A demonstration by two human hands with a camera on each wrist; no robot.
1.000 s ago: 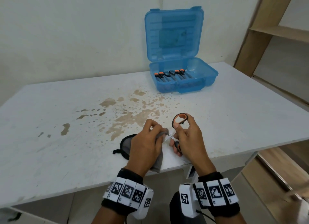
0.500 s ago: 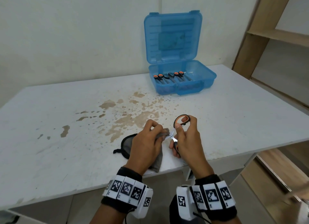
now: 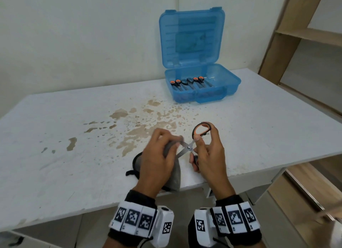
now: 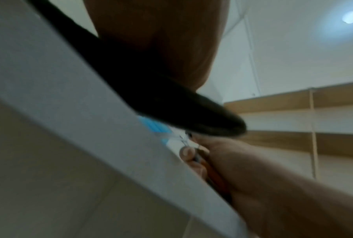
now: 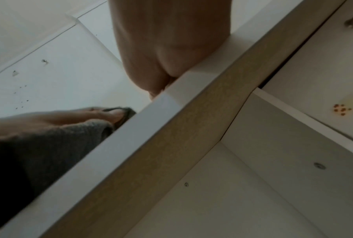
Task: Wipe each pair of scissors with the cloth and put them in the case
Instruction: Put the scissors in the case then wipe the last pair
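My right hand [image 3: 207, 151] grips a pair of black-and-orange scissors [image 3: 192, 146] by the handles, blades spread open and pointing left, just above the table's front edge. My left hand [image 3: 159, 155] holds a grey cloth [image 3: 173, 172] pinched around one blade. The cloth hangs down over the table edge and shows grey in the right wrist view [image 5: 49, 141]. The open blue case [image 3: 201, 88] stands at the back of the table with three pairs of scissors [image 3: 187, 83] lying in its tray. The blade tips are hidden by the cloth.
The white table [image 3: 74, 155] has brown stains [image 3: 140, 129] across its middle. A wooden shelf unit [image 3: 305, 35] stands at the right. The wall rises right behind the case. In both wrist views the table's front edge [image 5: 130, 136] crosses the picture.
The scissors' blades have spread wider and my left hand with the cloth has slid outward along a blade. The upper handle has risen slightly.
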